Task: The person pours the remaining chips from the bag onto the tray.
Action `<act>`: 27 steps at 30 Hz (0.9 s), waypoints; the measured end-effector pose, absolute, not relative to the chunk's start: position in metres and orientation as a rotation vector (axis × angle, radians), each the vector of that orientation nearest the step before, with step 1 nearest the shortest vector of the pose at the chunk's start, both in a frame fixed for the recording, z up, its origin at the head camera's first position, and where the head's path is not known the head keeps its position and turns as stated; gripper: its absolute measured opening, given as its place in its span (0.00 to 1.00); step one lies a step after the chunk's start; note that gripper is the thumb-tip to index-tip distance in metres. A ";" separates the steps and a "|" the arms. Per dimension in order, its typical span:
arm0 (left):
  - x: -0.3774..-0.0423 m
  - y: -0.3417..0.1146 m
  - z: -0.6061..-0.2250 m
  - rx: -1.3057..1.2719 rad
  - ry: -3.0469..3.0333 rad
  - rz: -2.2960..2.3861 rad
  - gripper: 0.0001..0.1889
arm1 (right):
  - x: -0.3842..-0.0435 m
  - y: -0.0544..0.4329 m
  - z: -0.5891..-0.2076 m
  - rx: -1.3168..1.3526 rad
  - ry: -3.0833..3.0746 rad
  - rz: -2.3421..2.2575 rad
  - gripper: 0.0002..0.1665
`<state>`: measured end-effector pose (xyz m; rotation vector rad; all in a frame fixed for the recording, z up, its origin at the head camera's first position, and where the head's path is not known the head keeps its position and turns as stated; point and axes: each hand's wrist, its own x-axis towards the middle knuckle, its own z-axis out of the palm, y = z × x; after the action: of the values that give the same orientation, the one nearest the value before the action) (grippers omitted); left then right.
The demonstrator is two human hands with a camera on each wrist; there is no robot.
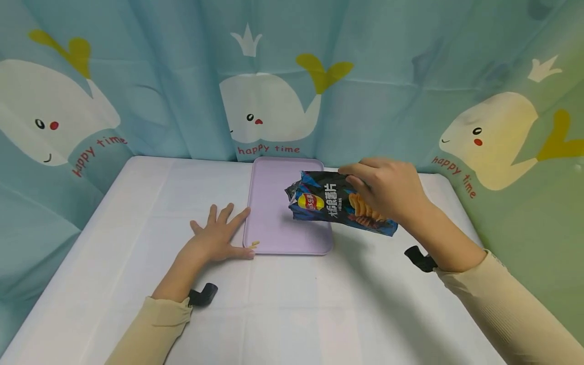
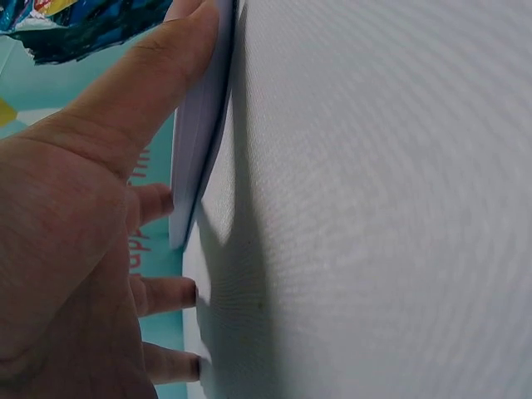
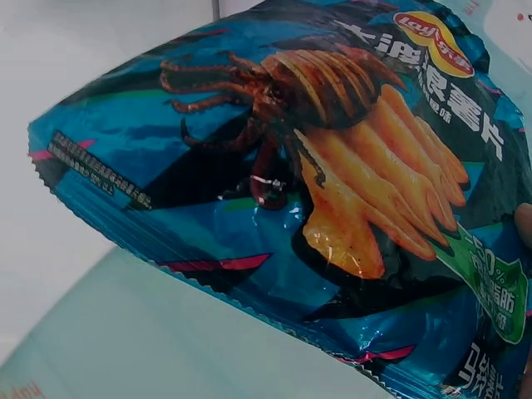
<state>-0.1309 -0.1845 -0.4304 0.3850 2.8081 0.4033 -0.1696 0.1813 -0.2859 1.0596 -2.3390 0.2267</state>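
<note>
My right hand (image 1: pixel 385 190) grips a blue and black bag of potato chips (image 1: pixel 339 197) by its upper side, fingers and thumb pinching the foil. The bag is tilted almost flat over the tray's right part, its torn end pointing left. In the right wrist view the printed front of the chip bag (image 3: pixel 332 183) fills most of the picture. A lilac tray (image 1: pixel 283 228) lies on the table beneath. With fingers spread, my left hand (image 1: pixel 216 238) rests at the tray's left edge, thumb by its near corner. Small yellow chip pieces (image 1: pixel 253 245) lie in that corner.
A white cloth covers the table (image 1: pixel 283 314). Behind it hangs a blue-green curtain (image 1: pixel 388 121) with whale prints, close to the tray's far edge. Black wrist mounts (image 1: pixel 203 295) stick out from both forearms.
</note>
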 end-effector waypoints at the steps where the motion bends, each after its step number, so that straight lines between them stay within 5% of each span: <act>1: -0.131 -0.185 -0.430 0.385 2.805 0.405 0.59 | -0.170 0.180 -0.284 1.066 -2.346 0.222 0.11; 27: -0.132 -0.185 -0.432 0.386 2.788 0.411 0.60 | -0.185 0.164 -0.241 1.254 -2.394 0.024 0.10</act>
<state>-0.1316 -0.1849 -0.4317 0.3859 2.7878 0.4114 -0.1854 0.1637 -0.2407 1.2537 -2.3939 0.0242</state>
